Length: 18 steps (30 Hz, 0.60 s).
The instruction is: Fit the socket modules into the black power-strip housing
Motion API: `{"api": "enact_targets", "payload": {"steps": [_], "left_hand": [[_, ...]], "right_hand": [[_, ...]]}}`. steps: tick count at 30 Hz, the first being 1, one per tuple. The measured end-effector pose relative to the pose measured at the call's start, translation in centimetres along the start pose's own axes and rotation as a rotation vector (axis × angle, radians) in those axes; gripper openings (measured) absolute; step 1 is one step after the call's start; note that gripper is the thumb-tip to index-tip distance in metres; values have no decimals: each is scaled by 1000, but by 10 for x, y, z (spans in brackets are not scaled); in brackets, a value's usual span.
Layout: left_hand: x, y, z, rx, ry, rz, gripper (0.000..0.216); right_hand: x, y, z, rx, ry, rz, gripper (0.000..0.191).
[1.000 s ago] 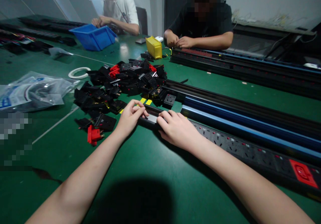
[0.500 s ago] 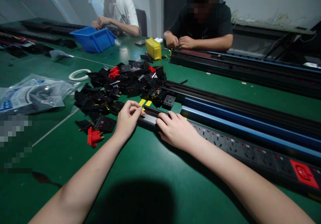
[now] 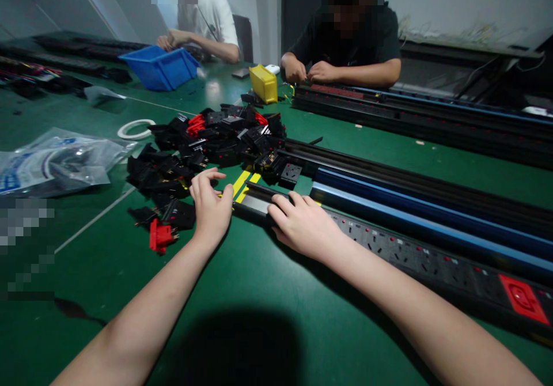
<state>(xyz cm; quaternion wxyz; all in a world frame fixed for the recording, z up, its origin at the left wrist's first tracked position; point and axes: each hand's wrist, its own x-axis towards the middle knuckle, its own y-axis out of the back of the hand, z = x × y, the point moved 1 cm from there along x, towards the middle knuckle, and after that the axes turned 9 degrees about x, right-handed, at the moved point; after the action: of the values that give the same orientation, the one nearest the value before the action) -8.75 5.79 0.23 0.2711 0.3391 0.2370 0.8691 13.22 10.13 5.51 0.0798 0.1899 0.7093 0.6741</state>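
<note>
My right hand (image 3: 305,224) is curled over the near end of a long black power strip (image 3: 401,252). The strip's open metal channel (image 3: 254,203) shows beyond my fingertips, and a row of sockets with a red socket (image 3: 523,298) runs off to the right. My left hand (image 3: 211,204) hovers just off the strip's end, thumb and fingers apart, with nothing visible in it. Yellow tape strips (image 3: 242,185) lie beside it on the table. Close behind is a heap of black socket modules (image 3: 224,138); a red socket module (image 3: 161,236) lies at its front.
Blue-edged rails (image 3: 415,213) lie parallel behind the strip. A plastic bag (image 3: 60,161) and a white tape ring (image 3: 136,129) are at left. Farther back stand a blue bin (image 3: 162,69) and a yellow bin (image 3: 264,84). Two people (image 3: 345,46) work across the table.
My left hand has drawn back a little to the left from the strip's end, and its pinched fingers have spread apart. My right hand stays in place on the strip.
</note>
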Motion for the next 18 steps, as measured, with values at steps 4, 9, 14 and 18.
{"api": "enact_targets", "payload": {"steps": [4,9,14,18], "left_hand": [[0,0,-1,5,-4,20,23],[1,0,-2,10,30,24,23],[3,-3,-3,-62,20,3,23],[3,0,1,-108,-8,-1,22]], "right_hand": [[0,0,0,-3,2,-9,22],[0,0,0,-7,5,-5,22],[0,0,0,-2,3,-7,22],[0,-1,0,3,2,-6,22]]}}
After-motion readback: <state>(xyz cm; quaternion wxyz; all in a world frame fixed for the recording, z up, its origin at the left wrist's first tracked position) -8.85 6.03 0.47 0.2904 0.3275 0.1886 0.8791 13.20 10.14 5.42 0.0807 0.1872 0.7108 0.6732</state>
